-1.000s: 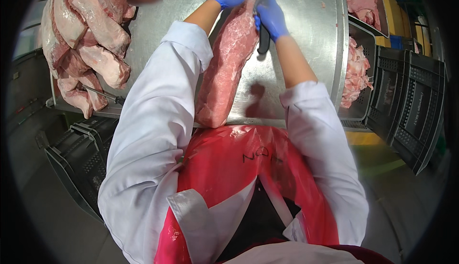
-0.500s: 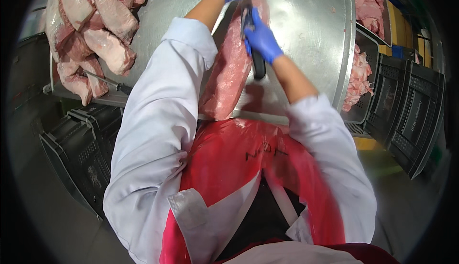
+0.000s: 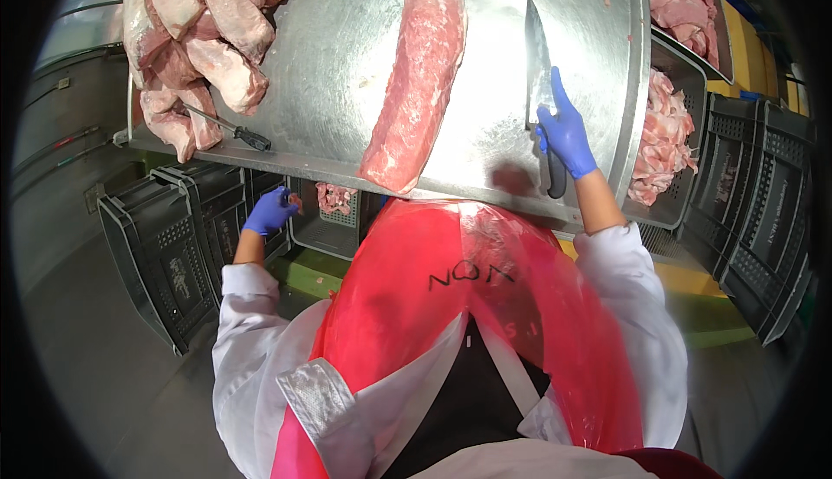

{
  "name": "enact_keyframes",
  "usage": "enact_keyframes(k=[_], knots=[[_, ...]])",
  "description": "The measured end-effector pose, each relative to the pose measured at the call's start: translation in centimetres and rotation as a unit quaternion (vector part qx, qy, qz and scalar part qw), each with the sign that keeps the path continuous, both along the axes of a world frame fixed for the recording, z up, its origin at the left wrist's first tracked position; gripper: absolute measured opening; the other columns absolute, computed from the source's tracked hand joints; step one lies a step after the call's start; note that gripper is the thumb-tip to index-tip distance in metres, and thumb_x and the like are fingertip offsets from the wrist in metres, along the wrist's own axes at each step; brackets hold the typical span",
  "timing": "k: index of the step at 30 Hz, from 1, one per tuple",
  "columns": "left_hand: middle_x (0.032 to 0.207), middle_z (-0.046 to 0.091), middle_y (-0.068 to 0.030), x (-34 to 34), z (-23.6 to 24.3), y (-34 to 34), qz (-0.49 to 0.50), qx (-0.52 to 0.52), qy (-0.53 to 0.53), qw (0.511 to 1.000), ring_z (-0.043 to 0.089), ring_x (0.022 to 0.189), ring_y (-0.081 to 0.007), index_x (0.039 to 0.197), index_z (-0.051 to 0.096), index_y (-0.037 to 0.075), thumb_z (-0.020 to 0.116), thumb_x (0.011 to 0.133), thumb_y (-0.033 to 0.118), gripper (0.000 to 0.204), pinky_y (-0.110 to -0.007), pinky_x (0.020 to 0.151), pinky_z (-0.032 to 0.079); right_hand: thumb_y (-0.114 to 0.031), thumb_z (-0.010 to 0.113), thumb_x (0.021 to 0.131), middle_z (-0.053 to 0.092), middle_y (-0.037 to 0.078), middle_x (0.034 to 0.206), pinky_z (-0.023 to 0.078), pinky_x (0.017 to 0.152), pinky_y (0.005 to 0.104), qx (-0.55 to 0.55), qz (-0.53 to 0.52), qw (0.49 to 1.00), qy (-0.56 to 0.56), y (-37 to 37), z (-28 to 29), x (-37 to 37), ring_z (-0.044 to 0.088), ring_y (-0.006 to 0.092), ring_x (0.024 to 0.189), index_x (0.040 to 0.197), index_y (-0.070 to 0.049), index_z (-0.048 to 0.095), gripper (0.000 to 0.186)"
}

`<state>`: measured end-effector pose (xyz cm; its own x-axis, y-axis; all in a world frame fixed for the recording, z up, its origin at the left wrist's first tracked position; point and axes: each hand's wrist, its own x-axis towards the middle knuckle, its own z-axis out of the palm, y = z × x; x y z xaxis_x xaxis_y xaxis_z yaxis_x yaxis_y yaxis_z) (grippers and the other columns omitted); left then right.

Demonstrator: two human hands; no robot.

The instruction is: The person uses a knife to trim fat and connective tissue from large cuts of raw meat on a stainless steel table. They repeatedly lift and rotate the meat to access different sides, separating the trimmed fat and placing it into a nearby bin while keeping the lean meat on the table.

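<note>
A long pink pork loin (image 3: 418, 80) lies lengthwise in the middle of the steel table, touched by neither hand. To its right my blue-gloved right hand (image 3: 568, 135) is closed on the black handle of a knife (image 3: 539, 56); the blade points away from me, flat over the tabletop. Below the table's front edge on the left, my blue-gloved left hand (image 3: 269, 212) is closed on a small meat scrap (image 3: 296, 202), which pokes out beside its fingers. That hand is next to a grey crate (image 3: 325, 238) with meat trimmings (image 3: 334, 198) inside.
Large untrimmed meat cuts (image 3: 199, 19) are piled at the table's far left, with a dark-handled sharpening steel (image 3: 253, 139) by them. Beyond the right rim of the table (image 3: 640, 89) are containers of meat pieces (image 3: 663, 136). Black crates (image 3: 173, 258) stand low on both sides.
My left hand has come from the loin's far end down to the crate at lower left, carrying a scrap. My right hand has drawn the knife rightward off the loin.
</note>
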<state>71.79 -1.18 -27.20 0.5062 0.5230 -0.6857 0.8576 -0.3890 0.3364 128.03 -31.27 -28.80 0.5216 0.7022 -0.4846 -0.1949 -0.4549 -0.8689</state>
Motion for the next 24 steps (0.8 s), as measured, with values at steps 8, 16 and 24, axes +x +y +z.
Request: enact_keyframes(k=[8,16,24], knots=[[0.155,0.036,-0.0248,35.6,-3.9,-1.8,-0.116,0.179,-0.394,0.894,0.036,0.143,-0.0411,0.146,0.046,0.005,0.061,0.095,0.028,0.058,-0.045,0.118,0.031,-0.015,0.05,0.095,0.069,0.017,0.088,0.056,0.058,0.034,0.017,0.048,0.996,-0.076,12.2,-3.6,0.8,0.065,0.0199,0.059,0.161,-0.02,0.018,0.074],[0.163,0.026,-0.0165,45.5,-11.5,2.0,-0.159,0.287,-0.363,0.872,0.022,0.15,-0.043,0.152,0.042,0.019,0.055,0.095,0.031,0.06,-0.054,0.121,0.021,-0.011,0.053,0.086,0.069,0.027,0.104,0.058,0.074,0.0419,-0.089,0.08,0.962,-0.244,18.7,-5.3,3.2,0.071,0.0345,0.083,0.159,-0.006,0.014,0.083],[0.154,0.035,-0.0188,49.8,-11.5,1.4,-0.174,0.369,-0.352,0.842,0.031,0.141,-0.0436,0.146,0.046,0.012,0.051,0.097,0.03,0.052,-0.053,0.115,0.027,-0.021,0.048,0.096,0.068,0.032,0.1,0.055,0.081,0.0514,-0.129,0.041,0.879,-0.456,20.5,-12.5,3.3,0.069,0.0453,0.093,0.15,-0.002,0.028,0.061]])
